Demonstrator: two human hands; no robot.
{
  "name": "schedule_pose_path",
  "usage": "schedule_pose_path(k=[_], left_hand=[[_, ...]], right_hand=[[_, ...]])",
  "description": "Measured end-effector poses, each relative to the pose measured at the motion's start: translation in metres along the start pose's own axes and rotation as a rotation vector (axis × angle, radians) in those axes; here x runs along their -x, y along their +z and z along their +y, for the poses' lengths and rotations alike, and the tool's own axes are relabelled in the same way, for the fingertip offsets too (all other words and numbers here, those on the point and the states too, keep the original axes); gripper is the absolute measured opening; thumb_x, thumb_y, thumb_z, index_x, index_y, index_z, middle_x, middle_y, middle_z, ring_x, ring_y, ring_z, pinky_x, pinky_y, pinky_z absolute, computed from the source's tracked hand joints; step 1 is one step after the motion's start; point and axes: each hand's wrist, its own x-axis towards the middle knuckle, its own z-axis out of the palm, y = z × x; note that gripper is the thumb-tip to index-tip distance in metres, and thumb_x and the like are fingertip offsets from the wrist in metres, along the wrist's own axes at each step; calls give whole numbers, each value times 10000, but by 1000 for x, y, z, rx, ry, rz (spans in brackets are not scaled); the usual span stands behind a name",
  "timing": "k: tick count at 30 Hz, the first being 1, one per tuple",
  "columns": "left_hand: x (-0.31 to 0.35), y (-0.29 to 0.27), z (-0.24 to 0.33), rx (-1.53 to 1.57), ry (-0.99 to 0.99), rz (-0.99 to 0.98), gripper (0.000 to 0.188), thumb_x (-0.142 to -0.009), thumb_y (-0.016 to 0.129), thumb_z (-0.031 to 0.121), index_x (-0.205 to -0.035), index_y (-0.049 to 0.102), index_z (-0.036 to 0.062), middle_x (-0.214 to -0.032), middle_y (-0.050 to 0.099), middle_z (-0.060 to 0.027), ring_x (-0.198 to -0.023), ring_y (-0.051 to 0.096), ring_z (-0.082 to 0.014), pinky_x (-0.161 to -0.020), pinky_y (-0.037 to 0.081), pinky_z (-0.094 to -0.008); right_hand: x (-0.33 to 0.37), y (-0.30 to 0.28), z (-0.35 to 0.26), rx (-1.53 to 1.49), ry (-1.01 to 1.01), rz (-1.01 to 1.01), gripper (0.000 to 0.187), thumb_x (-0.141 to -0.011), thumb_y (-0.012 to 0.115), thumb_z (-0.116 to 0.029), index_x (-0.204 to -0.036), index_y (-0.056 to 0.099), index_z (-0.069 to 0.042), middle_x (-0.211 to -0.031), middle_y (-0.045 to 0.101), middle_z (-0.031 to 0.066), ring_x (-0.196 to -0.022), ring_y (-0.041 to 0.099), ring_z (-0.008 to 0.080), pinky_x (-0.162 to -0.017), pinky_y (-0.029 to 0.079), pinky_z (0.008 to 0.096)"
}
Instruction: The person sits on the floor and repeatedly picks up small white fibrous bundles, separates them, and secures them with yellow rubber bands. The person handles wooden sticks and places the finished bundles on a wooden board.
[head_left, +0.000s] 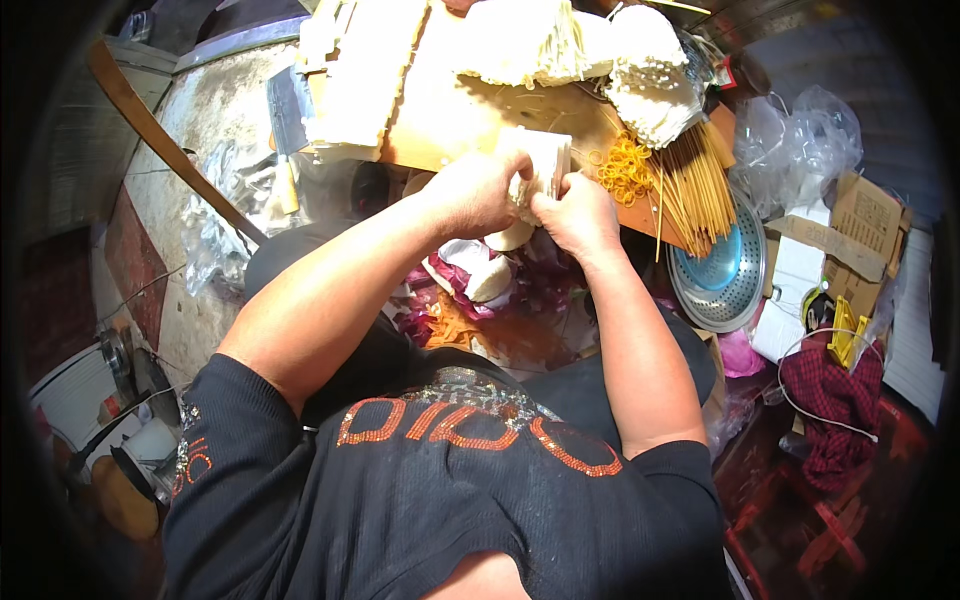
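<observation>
My left hand [478, 188] and my right hand [584, 220] meet at the near edge of a sunlit wooden board [432, 118]. Between them they grip a white bundle of enoki mushrooms [547, 155], its thin stems lying side by side. The left fingers curl over its left side; my right thumb presses its lower right. Farther back lie more pale enoki clusters [655, 85], bleached by the light. Right of my hands sit a heap of yellow rubber bands [624, 176] and a fan of thin wooden skewers [700, 195].
A cleaver [288, 120] lies left of the board. Below my hands are purple and orange scraps [470, 310]. At right stand a metal colander [712, 312], clear plastic bags [800, 140], and a cardboard box [868, 225]. A curved wooden strip [165, 135] crosses the left side.
</observation>
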Motion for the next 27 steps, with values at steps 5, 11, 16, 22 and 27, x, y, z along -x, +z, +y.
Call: schedule_pose_path(k=[5, 11, 16, 22, 27], left_hand=[[-20, 3, 0, 41, 20, 4, 261, -740, 581, 39, -993, 642, 62, -805, 648, -159, -772, 638, -295, -747, 508, -382], [-10, 4, -13, 79, 110, 22, 312, -741, 558, 28, -1023, 670, 101, -857, 672, -168, -813, 654, -286, -762, 503, -368], [-9, 7, -21, 15, 79, -61, 319, -744, 559, 38, -1034, 673, 105, -865, 679, -168, -827, 659, -294, -784, 507, -374], [-1, -2, 0, -59, -92, -146, 343, -727, 582, 64, -1037, 704, 144, -942, 697, -151, -909, 671, -288, -829, 520, -378], [-2, 4, -5, -97, -60, -119, 306, -744, 580, 97, -1020, 710, 127, -918, 698, -155, -886, 676, -285, -812, 527, -375]], right_hand=[[-12, -14, -6, 51, 46, 111, 460, -745, 616, -422, -921, 676, -1, -929, 680, 211, -922, 654, 347, -833, 495, 417], [-12, -8, -10, 118, 7, 21, 512, -779, 572, -470, -964, 664, -1, -1000, 659, 232, -975, 626, 375, -842, 486, 452], [-9, -9, -8, 251, -93, -36, 489, -807, 538, -453, -972, 659, -10, -948, 669, 216, -927, 632, 384, -820, 495, 454], [-8, -6, -8, 252, -211, -30, 498, -822, 527, -515, -992, 667, -69, -938, 675, 183, -886, 638, 374, -785, 506, 440], [0, -16, -20, 180, -271, 23, 420, -807, 555, -450, -941, 682, -73, -878, 678, 164, -816, 642, 347, -721, 503, 418]])
